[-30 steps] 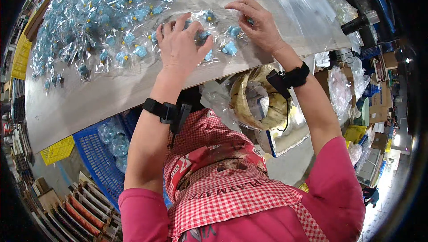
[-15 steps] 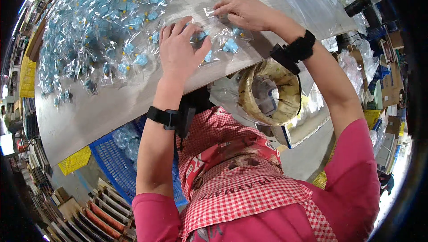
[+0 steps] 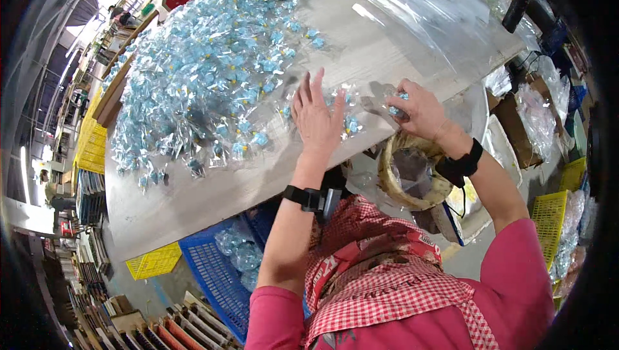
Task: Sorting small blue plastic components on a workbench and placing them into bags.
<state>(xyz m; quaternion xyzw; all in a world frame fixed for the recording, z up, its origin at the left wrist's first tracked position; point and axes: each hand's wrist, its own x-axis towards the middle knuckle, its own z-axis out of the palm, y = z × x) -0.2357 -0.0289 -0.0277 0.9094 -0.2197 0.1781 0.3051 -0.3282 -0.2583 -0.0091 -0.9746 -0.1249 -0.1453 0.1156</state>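
My left hand (image 3: 318, 120) lies over the pale worktable (image 3: 361, 47), fingers spread, beside a few small clear bags (image 3: 351, 124) with light-blue pieces in them. Near the table's front edge, my right hand (image 3: 422, 112) has its fingers closed on a small bagged blue piece (image 3: 400, 106), which shows between thumb and fingers. A large heap of such clear bags (image 3: 213, 79), each piece blue with a touch of yellow, spreads to the left of both hands. Just below my right hand, a worn yellowish round container (image 3: 390, 185) opens upward with clear plastic inside.
Clear plastic sheets (image 3: 432, 21) lie at the table's far right. Beneath the front edge stands a blue basket (image 3: 205, 263) holding clear bags, with a yellow basket (image 3: 155, 261) to its left. Another yellow crate (image 3: 550, 221) and cardboard stand on the right.
My right hand has drawn back toward the table edge, above the round container, and now grips a bagged blue piece. The left hand stays spread over the bags. The whole view has shifted.
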